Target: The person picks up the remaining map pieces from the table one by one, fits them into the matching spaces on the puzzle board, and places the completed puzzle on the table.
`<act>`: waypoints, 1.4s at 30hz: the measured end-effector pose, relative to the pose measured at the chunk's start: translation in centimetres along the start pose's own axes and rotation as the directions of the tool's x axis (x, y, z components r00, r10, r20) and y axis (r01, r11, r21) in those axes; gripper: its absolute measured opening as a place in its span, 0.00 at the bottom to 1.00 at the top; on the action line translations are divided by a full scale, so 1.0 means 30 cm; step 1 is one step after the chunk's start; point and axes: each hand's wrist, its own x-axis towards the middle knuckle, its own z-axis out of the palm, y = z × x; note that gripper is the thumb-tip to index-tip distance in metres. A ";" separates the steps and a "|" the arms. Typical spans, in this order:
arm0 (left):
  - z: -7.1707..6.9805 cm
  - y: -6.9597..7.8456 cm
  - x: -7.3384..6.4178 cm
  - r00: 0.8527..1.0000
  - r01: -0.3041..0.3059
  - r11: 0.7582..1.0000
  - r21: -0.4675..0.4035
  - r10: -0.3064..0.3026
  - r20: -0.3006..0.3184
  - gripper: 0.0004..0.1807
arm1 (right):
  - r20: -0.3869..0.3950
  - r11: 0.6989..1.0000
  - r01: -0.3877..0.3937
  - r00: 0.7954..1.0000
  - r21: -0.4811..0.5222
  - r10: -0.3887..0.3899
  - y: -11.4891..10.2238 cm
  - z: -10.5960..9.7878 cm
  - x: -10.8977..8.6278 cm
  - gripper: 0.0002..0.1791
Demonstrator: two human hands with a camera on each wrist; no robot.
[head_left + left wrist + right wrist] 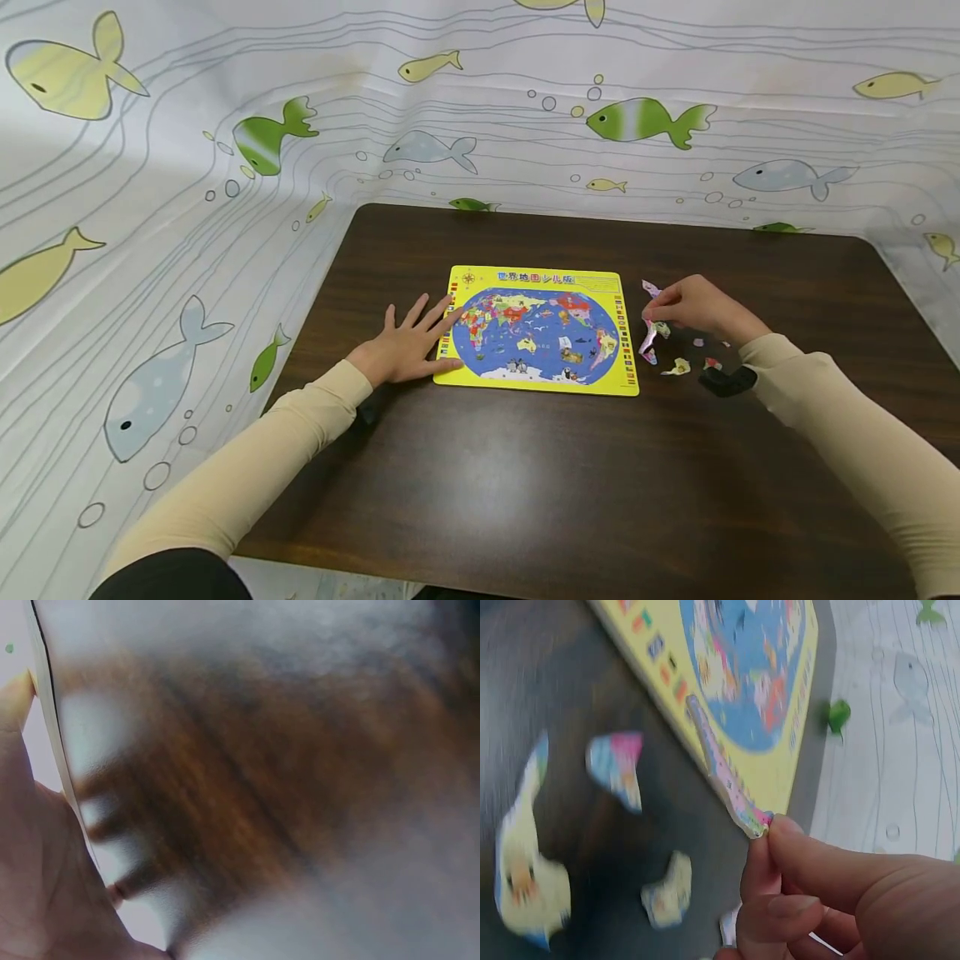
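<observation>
At the left, the person's left hand lies flat with fingers spread, thumb and nearest fingertips over the left edge of the world map puzzle board. This yellow, round-cornered board lies on the dark tabletop between the hands; it bears a colourful Chinese title, a blue oval map and flags down both sides. Just beyond its right edge, the right hand pinches a long, slim pinkish puzzle piece between thumb and finger. Below and to the right of that hand lie several irregular loose pieces, one largely cream-yellow.
</observation>
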 end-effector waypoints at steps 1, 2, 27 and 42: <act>-0.001 0.001 0.000 1.000 0.000 1.000 0.000 0.000 0.001 0.48 | 0.010 1.000 0.006 1.000 0.010 -0.006 -0.008 0.008 0.002 0.18; -0.001 0.002 0.000 1.000 0.002 1.000 -0.002 -0.002 0.002 0.48 | 0.018 1.000 0.010 1.000 0.019 -0.011 -0.017 0.015 0.004 0.18; 0.007 -0.002 0.001 1.000 0.021 1.000 -0.005 -0.021 0.022 0.49 | -0.053 0.994 0.020 0.998 0.108 -0.014 -0.110 0.177 0.023 0.16; -0.003 0.004 0.001 0.999 0.025 0.999 -0.020 -0.025 0.030 0.49 | -0.100 0.998 0.047 0.994 0.041 -0.043 -0.107 0.223 0.017 0.16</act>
